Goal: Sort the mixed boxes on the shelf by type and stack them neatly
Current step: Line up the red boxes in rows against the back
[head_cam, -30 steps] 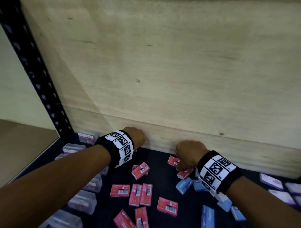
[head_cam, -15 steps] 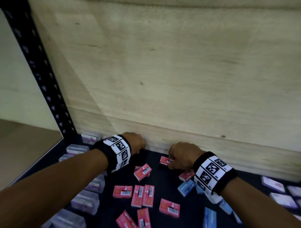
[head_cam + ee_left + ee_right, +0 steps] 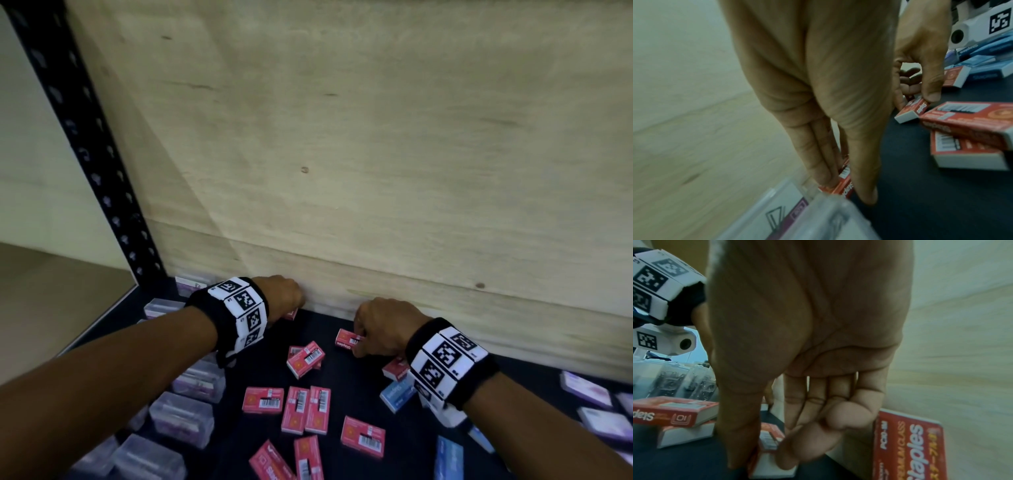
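My left hand [image 3: 291, 305] is at the foot of the wooden back panel and pinches a red staples box [image 3: 840, 186] between fingers and thumb. In the head view only a corner of this box [image 3: 292, 313] shows under the hand. My right hand [image 3: 359, 339] is lower on the black shelf and pinches a second red box [image 3: 346, 341] by its end. The left wrist view shows that second box [image 3: 914, 108] tilted on the shelf. The right wrist view shows thumb and fingers round the same second box [image 3: 768, 443].
Several loose red boxes [image 3: 305, 409] lie mid-shelf, two of them stacked crosswise [image 3: 305, 358]. Blue boxes [image 3: 397, 395] lie by my right wrist, clear plastic boxes [image 3: 181, 416] along the left, purple-white boxes [image 3: 585, 394] far right. Another red box [image 3: 908, 447] lies by the wooden panel [image 3: 376, 171].
My right hand has slid left towards my left hand, taking the red box it pinches along. My left hand has stayed at the back panel.
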The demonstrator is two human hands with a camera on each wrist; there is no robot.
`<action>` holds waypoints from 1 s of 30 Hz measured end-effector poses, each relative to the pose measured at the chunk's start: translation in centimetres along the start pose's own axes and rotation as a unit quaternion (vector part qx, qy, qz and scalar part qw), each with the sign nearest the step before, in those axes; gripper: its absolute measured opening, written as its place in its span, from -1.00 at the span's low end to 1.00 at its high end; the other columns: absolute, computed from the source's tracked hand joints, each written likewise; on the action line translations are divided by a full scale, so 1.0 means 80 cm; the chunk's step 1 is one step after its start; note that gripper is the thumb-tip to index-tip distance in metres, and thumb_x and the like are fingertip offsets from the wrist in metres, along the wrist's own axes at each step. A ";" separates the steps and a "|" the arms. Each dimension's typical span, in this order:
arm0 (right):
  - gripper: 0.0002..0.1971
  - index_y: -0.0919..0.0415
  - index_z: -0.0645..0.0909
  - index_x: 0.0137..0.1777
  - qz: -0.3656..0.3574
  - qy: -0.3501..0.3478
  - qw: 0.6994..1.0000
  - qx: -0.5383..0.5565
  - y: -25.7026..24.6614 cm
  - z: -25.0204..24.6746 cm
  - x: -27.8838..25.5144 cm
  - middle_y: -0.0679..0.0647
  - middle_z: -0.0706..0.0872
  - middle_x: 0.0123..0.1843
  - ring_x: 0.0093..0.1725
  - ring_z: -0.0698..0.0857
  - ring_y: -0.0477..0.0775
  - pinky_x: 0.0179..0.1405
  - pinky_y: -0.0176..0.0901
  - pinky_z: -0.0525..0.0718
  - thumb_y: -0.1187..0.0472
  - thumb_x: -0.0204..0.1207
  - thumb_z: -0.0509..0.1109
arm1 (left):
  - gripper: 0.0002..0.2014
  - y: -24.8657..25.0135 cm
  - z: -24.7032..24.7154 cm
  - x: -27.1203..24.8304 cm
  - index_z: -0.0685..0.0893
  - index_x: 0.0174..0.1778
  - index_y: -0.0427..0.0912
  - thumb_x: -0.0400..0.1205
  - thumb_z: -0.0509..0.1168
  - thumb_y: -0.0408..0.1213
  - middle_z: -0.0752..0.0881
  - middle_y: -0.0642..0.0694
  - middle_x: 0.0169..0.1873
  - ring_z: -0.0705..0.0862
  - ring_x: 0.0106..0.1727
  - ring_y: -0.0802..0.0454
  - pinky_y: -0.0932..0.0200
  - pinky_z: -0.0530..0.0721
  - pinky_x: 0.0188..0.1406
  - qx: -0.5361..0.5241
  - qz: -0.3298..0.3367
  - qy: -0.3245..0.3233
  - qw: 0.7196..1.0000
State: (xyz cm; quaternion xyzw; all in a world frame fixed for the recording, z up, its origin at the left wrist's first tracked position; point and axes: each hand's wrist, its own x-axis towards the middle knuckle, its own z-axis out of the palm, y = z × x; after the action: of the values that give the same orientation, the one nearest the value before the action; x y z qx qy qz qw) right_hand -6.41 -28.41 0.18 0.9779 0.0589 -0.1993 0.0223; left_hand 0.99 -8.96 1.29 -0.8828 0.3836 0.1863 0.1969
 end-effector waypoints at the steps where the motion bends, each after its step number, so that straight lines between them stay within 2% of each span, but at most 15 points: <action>1: -0.54 0.05 0.66 0.27 -0.001 -0.001 1.000 -0.001 0.000 0.000 0.000 0.03 0.70 0.20 0.13 0.70 0.11 -0.06 -0.12 0.58 -0.18 0.46 0.50 | -0.56 -0.002 0.001 -0.001 0.57 0.37 -0.19 0.54 0.39 -0.45 0.58 -0.24 0.31 0.63 0.24 -0.25 -0.04 0.66 0.17 0.000 -0.003 0.005 1.000; 6: -0.55 0.06 0.69 0.24 -0.001 0.001 1.000 -0.001 0.000 0.001 -0.002 0.03 0.72 0.19 0.11 0.71 0.11 -0.06 -0.11 0.61 -0.17 0.45 0.51 | -0.52 -0.001 0.003 -0.002 0.59 0.36 -0.17 0.51 0.47 -0.40 0.57 -0.23 0.28 0.63 0.23 -0.23 -0.04 0.67 0.13 -0.006 -0.013 0.003 1.000; 10: -0.53 0.06 0.66 0.27 -0.002 0.002 1.000 0.000 -0.002 0.002 -0.003 0.03 0.70 0.21 0.14 0.70 0.11 -0.04 -0.12 0.59 -0.16 0.45 0.52 | -0.52 -0.004 0.005 -0.004 0.57 0.36 -0.15 0.51 0.45 -0.43 0.57 -0.22 0.27 0.62 0.23 -0.23 -0.06 0.65 0.12 -0.034 -0.015 0.018 0.999; 13: -0.56 0.08 0.69 0.24 -0.007 0.000 1.000 0.007 -0.003 0.003 -0.004 0.03 0.71 0.19 0.11 0.71 0.12 -0.04 -0.10 0.63 -0.15 0.45 0.52 | -0.56 0.001 0.005 -0.004 0.54 0.34 -0.19 0.54 0.39 -0.47 0.59 -0.25 0.26 0.63 0.21 -0.25 -0.03 0.61 0.06 -0.041 -0.011 0.039 0.998; 16: -0.61 0.14 0.73 0.16 -0.015 -0.003 1.000 0.017 -0.003 0.006 -0.007 0.08 0.75 0.13 0.06 0.73 0.14 -0.02 -0.06 0.70 -0.11 0.47 0.52 | -0.61 0.006 0.006 -0.002 0.54 0.34 -0.22 0.58 0.34 -0.47 0.59 -0.27 0.25 0.63 0.21 -0.26 -0.05 0.62 0.08 -0.039 -0.009 0.048 0.998; 20: -0.66 0.19 0.75 0.15 -0.025 -0.022 0.999 0.030 0.000 0.006 -0.010 0.13 0.77 0.06 0.00 0.74 0.15 0.02 0.00 0.74 -0.05 0.56 0.43 | -0.67 0.007 0.008 0.000 0.64 0.27 -0.24 0.57 0.39 -0.42 0.62 -0.26 0.21 0.66 0.17 -0.25 -0.04 0.67 0.08 -0.025 -0.004 0.037 0.999; 23: -0.65 0.21 0.73 0.20 -0.032 -0.022 0.999 0.032 0.001 0.003 -0.010 0.16 0.76 0.08 -0.04 0.69 0.13 -0.09 -0.12 0.62 -0.02 0.67 0.28 | -0.63 0.005 0.007 0.002 0.68 0.29 -0.11 0.55 0.46 -0.31 0.66 -0.12 0.20 0.68 0.17 -0.15 0.12 0.61 0.00 -0.077 0.004 0.041 0.996; 26: -0.65 0.23 0.69 0.26 -0.025 -0.008 0.998 0.049 0.000 0.002 -0.008 0.17 0.74 0.18 0.00 0.66 0.13 -0.08 -0.19 0.51 0.05 0.72 0.19 | -0.67 0.006 0.005 0.002 0.69 0.31 -0.09 0.61 0.39 -0.27 0.75 -0.04 0.16 0.71 0.15 -0.01 0.24 0.62 0.08 -0.182 0.024 0.060 0.981; 28: -0.67 0.23 0.68 0.28 -0.021 0.003 0.998 0.062 0.000 0.004 -0.007 0.20 0.73 0.22 0.10 0.70 0.19 -0.01 -0.17 0.57 0.12 0.73 0.17 | -0.71 0.007 0.004 0.002 0.68 0.31 -0.08 0.66 0.34 -0.25 0.75 -0.04 0.16 0.71 0.15 0.00 0.18 0.63 0.17 -0.213 0.021 0.065 0.975; 30: -0.69 0.26 0.67 0.25 -0.018 0.016 0.997 0.068 0.001 0.007 -0.006 0.24 0.73 0.20 0.12 0.71 0.23 -0.02 -0.14 0.59 0.14 0.74 0.16 | -0.71 0.007 0.004 0.001 0.65 0.33 -0.03 0.69 0.28 -0.20 0.72 -0.04 0.20 0.69 0.19 -0.03 0.11 0.62 0.22 -0.204 -0.004 0.071 0.976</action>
State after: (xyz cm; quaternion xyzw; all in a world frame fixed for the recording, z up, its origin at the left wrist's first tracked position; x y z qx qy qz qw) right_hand -7.02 -28.55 -0.13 0.9790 0.0630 -0.1875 -0.0489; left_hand 0.54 -9.19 0.85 -0.9170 0.3469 0.1964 -0.0145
